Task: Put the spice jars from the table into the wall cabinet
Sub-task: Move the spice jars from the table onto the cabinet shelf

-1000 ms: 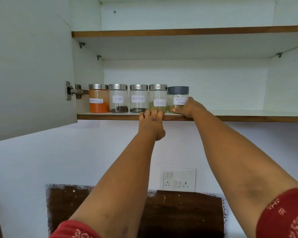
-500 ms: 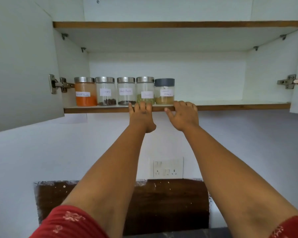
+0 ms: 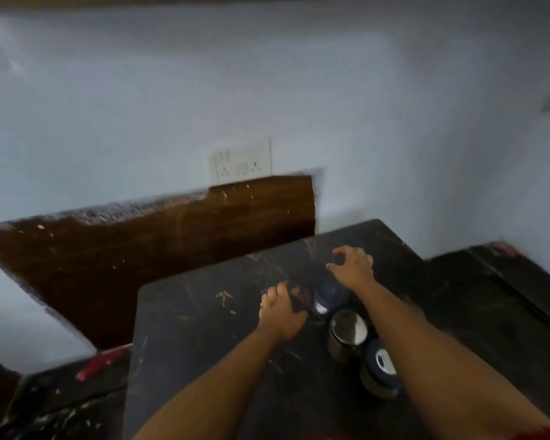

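The view is blurred and looks down at a dark table [image 3: 204, 328]. Three spice jars stand in a row near its right side: a blue-lidded jar [image 3: 329, 295], a steel-lidded jar [image 3: 346, 331] and another blue-lidded jar [image 3: 378, 369] closest to me. My right hand [image 3: 353, 265] hovers just beyond the far blue-lidded jar with its fingers spread and curled, holding nothing. My left hand [image 3: 281, 309] is low over the table just left of the jars, fingers loosely bent, with nothing in it. Only the bottom edge of the wall cabinet [image 3: 267, 0] shows at the top.
A white wall with a socket plate [image 3: 240, 165] rises behind the table. A brown wooden panel [image 3: 140, 249] leans against the wall at left. A dark counter [image 3: 505, 281] runs along the right. A red object [image 3: 100, 363] lies low at left.
The view has swung down from the cabinet shelf to the table. Both hands have left the shelf edge and dropped to the jars on the table.
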A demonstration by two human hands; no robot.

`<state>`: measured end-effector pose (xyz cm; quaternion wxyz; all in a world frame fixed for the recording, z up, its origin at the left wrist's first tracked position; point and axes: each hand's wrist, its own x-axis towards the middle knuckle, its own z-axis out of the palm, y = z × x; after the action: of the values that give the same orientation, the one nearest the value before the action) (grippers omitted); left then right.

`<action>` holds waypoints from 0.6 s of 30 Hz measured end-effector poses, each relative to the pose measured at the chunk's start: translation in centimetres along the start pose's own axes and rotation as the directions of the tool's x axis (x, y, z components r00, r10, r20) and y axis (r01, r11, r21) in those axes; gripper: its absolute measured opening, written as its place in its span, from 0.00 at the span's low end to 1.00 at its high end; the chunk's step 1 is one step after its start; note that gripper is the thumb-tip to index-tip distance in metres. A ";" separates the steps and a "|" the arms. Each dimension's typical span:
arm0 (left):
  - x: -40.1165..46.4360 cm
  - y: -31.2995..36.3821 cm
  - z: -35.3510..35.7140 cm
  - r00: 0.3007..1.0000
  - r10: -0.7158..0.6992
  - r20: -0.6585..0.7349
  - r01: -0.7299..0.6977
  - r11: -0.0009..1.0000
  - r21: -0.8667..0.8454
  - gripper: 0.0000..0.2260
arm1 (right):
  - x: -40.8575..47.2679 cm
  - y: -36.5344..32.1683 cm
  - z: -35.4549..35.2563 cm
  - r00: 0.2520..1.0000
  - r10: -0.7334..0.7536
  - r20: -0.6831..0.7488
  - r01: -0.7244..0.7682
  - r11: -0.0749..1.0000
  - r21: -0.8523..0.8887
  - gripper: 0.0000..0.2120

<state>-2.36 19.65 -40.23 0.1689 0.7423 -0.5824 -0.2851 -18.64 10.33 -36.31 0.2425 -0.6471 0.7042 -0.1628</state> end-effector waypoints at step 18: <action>-0.8 2.3 5.6 0.967 -0.036 0.253 0.176 0.812 -0.557 0.24 | -4.3 5.0 0.7 0.944 0.016 0.330 -0.006 0.999 -0.033 0.35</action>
<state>-7.72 20.30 -43.04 0.2997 0.6498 -0.4423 -0.5406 -22.18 15.22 -39.04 0.3479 -0.6651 0.6596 -0.0397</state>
